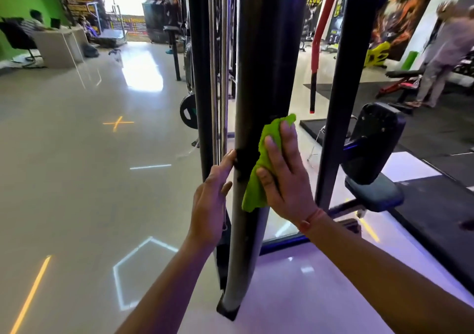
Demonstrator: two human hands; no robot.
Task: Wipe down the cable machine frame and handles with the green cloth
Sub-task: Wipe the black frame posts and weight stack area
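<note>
Our right hand (283,177) presses the green cloth (264,164) flat against the black upright post (266,64) of the cable machine, while our left hand (211,200) rests open-fingered on the post's other side. We judge the wiping is mid-post, with the lower stretch, the other uprights and the handles left.

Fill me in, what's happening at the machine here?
A person is wiping a black upright post of the cable machine. The right hand presses the green cloth flat against the post, while the left hand rests on the post's left edge, fingers straight. A padded seat stands just to the right.
</note>
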